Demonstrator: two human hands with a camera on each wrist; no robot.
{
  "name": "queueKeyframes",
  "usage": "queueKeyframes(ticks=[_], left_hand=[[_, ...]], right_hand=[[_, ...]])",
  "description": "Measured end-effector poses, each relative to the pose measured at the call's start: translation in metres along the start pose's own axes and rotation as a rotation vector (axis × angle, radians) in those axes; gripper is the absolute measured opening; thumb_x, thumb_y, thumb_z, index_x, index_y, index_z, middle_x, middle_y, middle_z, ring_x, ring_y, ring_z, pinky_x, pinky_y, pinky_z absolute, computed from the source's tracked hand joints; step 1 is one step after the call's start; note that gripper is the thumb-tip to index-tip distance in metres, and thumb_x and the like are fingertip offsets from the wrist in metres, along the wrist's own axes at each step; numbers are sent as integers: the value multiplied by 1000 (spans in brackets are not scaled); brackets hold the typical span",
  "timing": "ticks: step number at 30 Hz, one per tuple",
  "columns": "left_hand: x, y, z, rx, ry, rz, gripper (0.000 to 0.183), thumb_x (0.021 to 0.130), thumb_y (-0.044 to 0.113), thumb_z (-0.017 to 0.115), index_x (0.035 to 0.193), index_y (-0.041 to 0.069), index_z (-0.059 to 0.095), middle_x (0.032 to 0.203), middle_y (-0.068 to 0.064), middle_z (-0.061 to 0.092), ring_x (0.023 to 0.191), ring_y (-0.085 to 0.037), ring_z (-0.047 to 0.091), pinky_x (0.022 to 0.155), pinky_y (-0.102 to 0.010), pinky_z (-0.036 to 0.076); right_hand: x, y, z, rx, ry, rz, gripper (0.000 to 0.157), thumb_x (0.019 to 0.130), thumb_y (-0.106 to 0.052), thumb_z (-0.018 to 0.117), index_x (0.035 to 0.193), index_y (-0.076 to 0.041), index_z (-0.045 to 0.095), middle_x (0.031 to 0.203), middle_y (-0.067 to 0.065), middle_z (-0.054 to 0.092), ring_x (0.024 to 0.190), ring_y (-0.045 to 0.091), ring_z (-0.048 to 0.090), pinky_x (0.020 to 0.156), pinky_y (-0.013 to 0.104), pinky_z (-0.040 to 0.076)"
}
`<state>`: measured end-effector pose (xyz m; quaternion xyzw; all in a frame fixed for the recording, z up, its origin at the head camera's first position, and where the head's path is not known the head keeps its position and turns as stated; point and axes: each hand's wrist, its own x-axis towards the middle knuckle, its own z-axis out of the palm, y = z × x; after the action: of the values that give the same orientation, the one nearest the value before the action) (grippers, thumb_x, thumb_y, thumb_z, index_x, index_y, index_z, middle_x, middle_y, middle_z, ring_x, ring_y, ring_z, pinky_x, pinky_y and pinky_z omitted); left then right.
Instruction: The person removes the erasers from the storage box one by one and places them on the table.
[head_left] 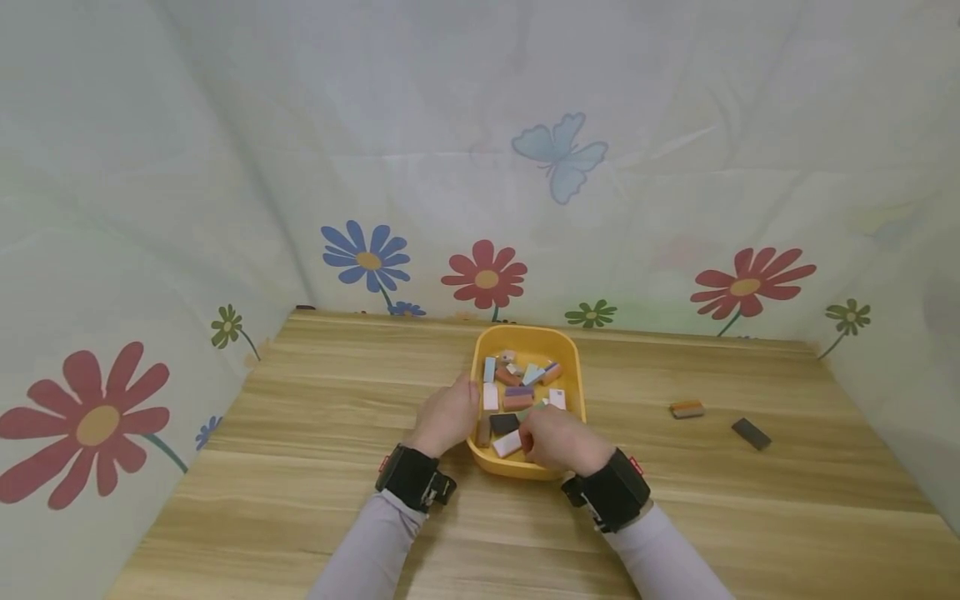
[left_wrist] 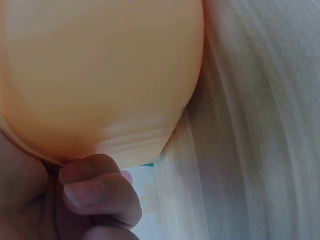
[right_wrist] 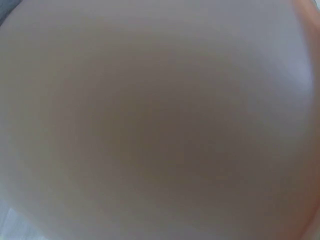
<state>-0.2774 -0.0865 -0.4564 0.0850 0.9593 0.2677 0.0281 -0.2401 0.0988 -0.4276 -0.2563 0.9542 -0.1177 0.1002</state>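
Wooden table (head_left: pixel 300 467) under both hands. Yellow tray (head_left: pixel 517 468) between them, rim clamped in left hand (head_left: pixel 448 417). Right hand (head_left: pixel 561 440) dips inside; fingertips hidden, can't tell if pinching. Small blocks (head_left: pixel 517 401) lie beside and beyond it. Charcoal block (head_left: pixel 752 434), orange-grey block (head_left: pixel 687 409) well right of right hand.

- A broad, blurred brownish surface (right_wrist: pixel 160 120) nearly fills the view, darkest around the middle and paler outward.
- An orange band (right_wrist: pixel 314 45) runs down the right edge.
- Dark grey patch (right_wrist: pixel 6 7), top left corner.
- Pale grey patch (right_wrist: pixel 19 227), bottom left.
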Motion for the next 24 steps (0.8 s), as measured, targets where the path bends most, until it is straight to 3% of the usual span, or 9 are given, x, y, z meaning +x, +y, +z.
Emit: queueKeyframes(ticks=[9,16,20,24], left_hand=[[-2,4,-3,14,2,3,37,107,28,26,113,7,56,80,-10,60,65,-24,55,57,-39,43],[-2,4,-3,19,-1,3,36,108,27,26,111,6,55,76,-10,58,63,-24,54,55,-39,43],[-2,4,-2,26,-1,-1,36,107,27,27,112,6,55,77,-10,58,64,-24,54,56,-40,43],[-1,4,-2,30,-6,-8,36,107,28,27,113,6,55,77,-10,57,63,-24,54,55,-39,43]], right_hand=[[-5,2,-6,60,62,-55,24,75,0,72,62,-15,58,61,-6,49,59,12,47,54,28,38],[-19,5,-38,185,170,-98,13,74,3,69,74,-10,65,73,-2,60,62,12,49,55,27,41],[-36,13,-60,160,232,-49,10,80,-2,72,79,-9,65,81,-1,60,71,15,54,61,31,46],[-52,27,-77,174,243,58,4,86,-5,70,88,-8,68,89,3,64,81,20,60,69,38,51]])
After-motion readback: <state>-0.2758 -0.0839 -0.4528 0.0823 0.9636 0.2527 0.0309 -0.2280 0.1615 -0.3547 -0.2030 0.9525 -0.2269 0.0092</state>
